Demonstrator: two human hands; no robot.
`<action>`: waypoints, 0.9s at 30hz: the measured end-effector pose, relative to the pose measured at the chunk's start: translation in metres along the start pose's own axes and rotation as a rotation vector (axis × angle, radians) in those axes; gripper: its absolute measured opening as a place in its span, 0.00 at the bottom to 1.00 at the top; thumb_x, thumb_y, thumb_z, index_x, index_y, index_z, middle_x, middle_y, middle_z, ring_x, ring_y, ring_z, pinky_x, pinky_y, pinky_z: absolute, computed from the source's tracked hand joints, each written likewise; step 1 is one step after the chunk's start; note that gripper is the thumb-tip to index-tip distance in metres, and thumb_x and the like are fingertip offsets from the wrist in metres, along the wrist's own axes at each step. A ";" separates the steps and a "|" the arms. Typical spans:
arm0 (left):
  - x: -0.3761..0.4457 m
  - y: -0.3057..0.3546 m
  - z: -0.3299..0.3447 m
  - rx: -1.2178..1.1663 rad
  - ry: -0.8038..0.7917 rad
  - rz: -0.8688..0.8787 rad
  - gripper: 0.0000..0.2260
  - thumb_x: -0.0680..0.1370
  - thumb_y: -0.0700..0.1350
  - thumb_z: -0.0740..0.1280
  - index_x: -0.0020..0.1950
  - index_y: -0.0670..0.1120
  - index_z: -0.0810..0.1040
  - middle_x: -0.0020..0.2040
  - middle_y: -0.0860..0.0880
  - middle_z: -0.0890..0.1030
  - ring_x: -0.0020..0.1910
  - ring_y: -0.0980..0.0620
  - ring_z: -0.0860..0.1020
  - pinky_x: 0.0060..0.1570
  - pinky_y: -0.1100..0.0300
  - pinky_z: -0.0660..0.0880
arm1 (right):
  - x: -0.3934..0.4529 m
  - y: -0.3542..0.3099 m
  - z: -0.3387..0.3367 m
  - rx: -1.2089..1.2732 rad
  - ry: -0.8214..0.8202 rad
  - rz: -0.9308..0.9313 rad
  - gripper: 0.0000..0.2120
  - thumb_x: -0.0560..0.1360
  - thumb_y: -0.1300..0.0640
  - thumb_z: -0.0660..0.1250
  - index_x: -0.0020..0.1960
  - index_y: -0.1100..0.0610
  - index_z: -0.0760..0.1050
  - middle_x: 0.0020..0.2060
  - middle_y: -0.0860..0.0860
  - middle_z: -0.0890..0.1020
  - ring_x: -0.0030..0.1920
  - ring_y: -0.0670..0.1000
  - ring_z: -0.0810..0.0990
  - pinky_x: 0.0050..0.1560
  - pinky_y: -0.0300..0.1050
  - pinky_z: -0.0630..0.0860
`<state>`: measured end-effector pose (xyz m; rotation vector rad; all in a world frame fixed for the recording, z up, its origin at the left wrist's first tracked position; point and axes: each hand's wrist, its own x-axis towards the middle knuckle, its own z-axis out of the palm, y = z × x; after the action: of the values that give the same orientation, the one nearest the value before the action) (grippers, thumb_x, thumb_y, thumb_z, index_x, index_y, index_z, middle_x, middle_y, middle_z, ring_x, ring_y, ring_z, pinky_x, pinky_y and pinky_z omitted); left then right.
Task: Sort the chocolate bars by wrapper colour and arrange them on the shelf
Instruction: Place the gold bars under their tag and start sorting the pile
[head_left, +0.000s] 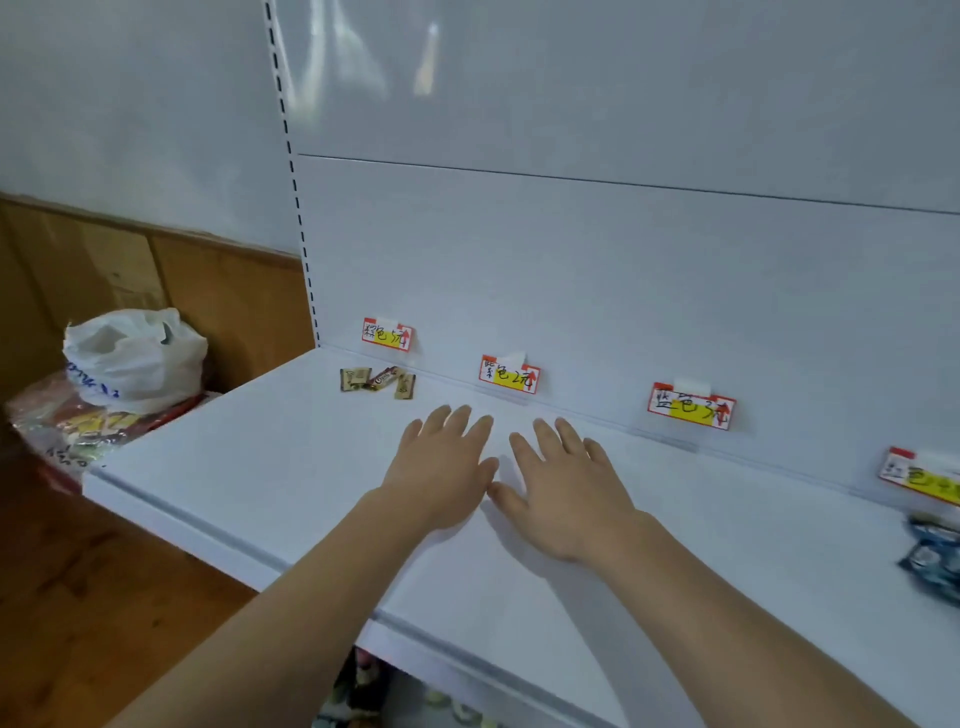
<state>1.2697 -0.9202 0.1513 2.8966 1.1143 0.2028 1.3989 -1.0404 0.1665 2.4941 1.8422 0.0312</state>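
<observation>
At the shelf's (260, 467) back-left, three chocolate bars (378, 382) variously angled

Left hand (447, 467) and right hand (563, 493) lie flat, fingers straight, side by side on white shelf (260, 467); three brown-gold chocolate bars (378, 381) under leftmost label (387, 334); blue wrappers (932, 551) far right

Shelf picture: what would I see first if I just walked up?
Two hands, the left hand and right hand, lie flat and empty mid-shelf. Behind them, bright labels line the back wall, with brown chocolate bars below the leftmost one.
</observation>
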 end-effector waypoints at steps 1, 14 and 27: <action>-0.006 0.022 -0.001 -0.011 0.008 0.025 0.27 0.86 0.59 0.52 0.85 0.53 0.53 0.85 0.47 0.53 0.84 0.44 0.49 0.80 0.42 0.52 | -0.019 0.013 0.000 0.003 0.001 0.027 0.37 0.82 0.31 0.43 0.85 0.50 0.47 0.85 0.55 0.46 0.84 0.58 0.41 0.81 0.63 0.47; -0.018 0.290 0.021 -0.131 0.059 0.360 0.27 0.86 0.61 0.52 0.84 0.53 0.57 0.84 0.48 0.58 0.83 0.46 0.54 0.81 0.45 0.53 | -0.218 0.213 0.016 0.069 0.053 0.439 0.36 0.83 0.32 0.46 0.85 0.49 0.48 0.85 0.54 0.47 0.84 0.59 0.42 0.81 0.64 0.46; -0.034 0.482 0.040 -0.247 0.003 0.772 0.30 0.83 0.64 0.44 0.83 0.58 0.58 0.85 0.52 0.55 0.84 0.47 0.48 0.81 0.42 0.48 | -0.325 0.398 0.012 0.139 0.215 0.912 0.12 0.79 0.47 0.62 0.48 0.53 0.79 0.44 0.54 0.84 0.44 0.57 0.78 0.42 0.48 0.76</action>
<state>1.5701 -1.3004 0.1445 2.9189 -0.0836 0.3252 1.6834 -1.4683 0.1747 3.2843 0.5999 0.2069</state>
